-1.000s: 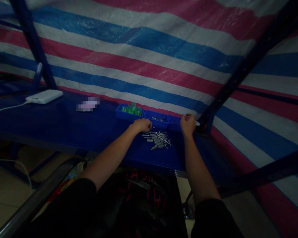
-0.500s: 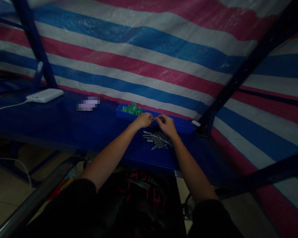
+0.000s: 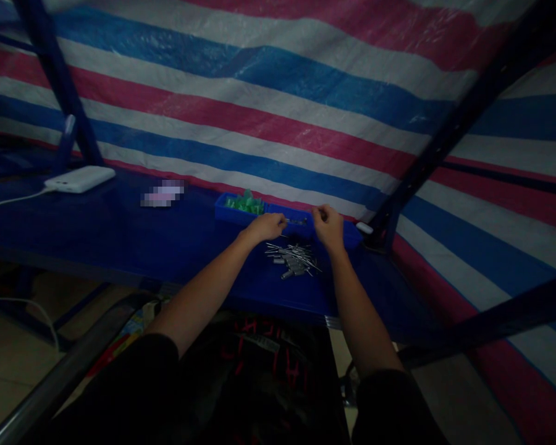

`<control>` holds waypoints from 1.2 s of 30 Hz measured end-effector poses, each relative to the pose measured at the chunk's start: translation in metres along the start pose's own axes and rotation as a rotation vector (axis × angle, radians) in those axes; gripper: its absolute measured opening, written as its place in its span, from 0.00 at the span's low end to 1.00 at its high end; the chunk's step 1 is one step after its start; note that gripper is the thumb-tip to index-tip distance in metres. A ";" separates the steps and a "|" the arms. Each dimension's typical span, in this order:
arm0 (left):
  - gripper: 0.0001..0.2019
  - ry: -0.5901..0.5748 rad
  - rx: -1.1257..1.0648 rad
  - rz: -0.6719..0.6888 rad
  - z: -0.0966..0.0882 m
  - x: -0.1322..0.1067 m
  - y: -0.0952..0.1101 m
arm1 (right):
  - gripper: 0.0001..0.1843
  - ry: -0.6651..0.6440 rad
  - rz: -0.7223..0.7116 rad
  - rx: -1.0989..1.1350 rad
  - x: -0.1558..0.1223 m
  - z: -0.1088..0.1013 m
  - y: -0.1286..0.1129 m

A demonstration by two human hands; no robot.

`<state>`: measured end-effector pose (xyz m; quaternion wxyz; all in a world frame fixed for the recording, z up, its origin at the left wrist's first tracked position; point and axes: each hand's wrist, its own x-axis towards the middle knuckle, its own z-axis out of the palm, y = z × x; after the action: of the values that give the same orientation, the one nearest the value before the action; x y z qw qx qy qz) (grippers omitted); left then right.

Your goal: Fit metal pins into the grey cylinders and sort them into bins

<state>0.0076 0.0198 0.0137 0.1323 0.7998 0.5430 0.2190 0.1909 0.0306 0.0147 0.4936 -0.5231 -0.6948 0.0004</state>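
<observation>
My left hand [image 3: 265, 226] is closed in a pinch just in front of a blue divided tray [image 3: 241, 216], holding a small metal pin whose tip shows at its right. My right hand [image 3: 328, 225] is also closed, fingers curled over the tray's middle compartment; what it holds is too small to make out. A heap of several small metal pins and cylinders [image 3: 294, 259] lies on the blue table [image 3: 120, 235] between my wrists. Green plastic pieces [image 3: 246, 203] fill the tray's left compartment.
A white power bank [image 3: 80, 178] with a cable lies at the far left of the table, and a blurred pinkish item [image 3: 162, 193] sits left of the tray. A striped tarpaulin [image 3: 278, 93] hangs behind. Dark metal frame bars [image 3: 449, 133] slant on the right.
My right hand went from the tray's right end to meet the left hand, then drew a little apart to the right. The left hand stayed nearly in place.
</observation>
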 end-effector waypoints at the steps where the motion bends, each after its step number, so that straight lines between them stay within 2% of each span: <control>1: 0.12 -0.056 0.063 -0.019 0.002 -0.002 0.000 | 0.15 0.094 0.069 -0.044 0.002 -0.005 0.007; 2: 0.13 -0.111 0.121 -0.049 0.003 -0.003 0.001 | 0.15 0.173 0.140 -0.078 0.004 -0.009 0.014; 4: 0.16 -0.183 0.212 -0.112 0.007 -0.007 0.004 | 0.16 0.252 0.254 -0.119 0.007 -0.016 0.028; 8: 0.16 -0.180 0.280 -0.165 0.009 -0.011 0.013 | 0.18 0.241 0.326 -0.106 0.008 -0.018 0.040; 11: 0.13 -0.175 0.289 -0.171 0.009 -0.012 0.015 | 0.18 0.177 0.259 -0.029 0.006 -0.012 0.029; 14: 0.11 -0.142 0.209 -0.095 0.009 -0.010 0.015 | 0.18 0.069 0.142 0.047 0.001 -0.002 0.007; 17: 0.13 0.046 -0.005 0.004 0.010 -0.006 0.017 | 0.16 -0.058 -0.015 0.111 -0.006 0.007 -0.017; 19: 0.13 0.171 -0.120 0.018 0.011 -0.003 0.020 | 0.15 -0.126 -0.090 0.143 -0.011 0.010 -0.028; 23: 0.13 0.276 -0.205 -0.027 0.011 0.000 0.022 | 0.13 -0.180 -0.151 0.180 -0.014 0.011 -0.034; 26: 0.15 0.329 -0.214 -0.058 0.011 0.003 0.021 | 0.13 -0.175 -0.137 0.185 -0.013 0.009 -0.031; 32: 0.19 0.368 -0.219 -0.047 0.011 0.005 0.020 | 0.11 -0.190 -0.117 0.189 -0.012 0.006 -0.034; 34: 0.20 0.329 -0.215 -0.030 0.012 0.005 0.020 | 0.10 -0.166 -0.112 0.189 -0.011 0.004 -0.034; 36: 0.18 0.244 -0.160 0.000 0.014 0.003 0.019 | 0.09 -0.088 -0.073 0.169 -0.008 0.001 -0.029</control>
<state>0.0310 0.0157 0.0107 0.1285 0.7541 0.5360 0.3571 0.1688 0.0119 0.0240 0.5045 -0.4533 -0.7320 0.0639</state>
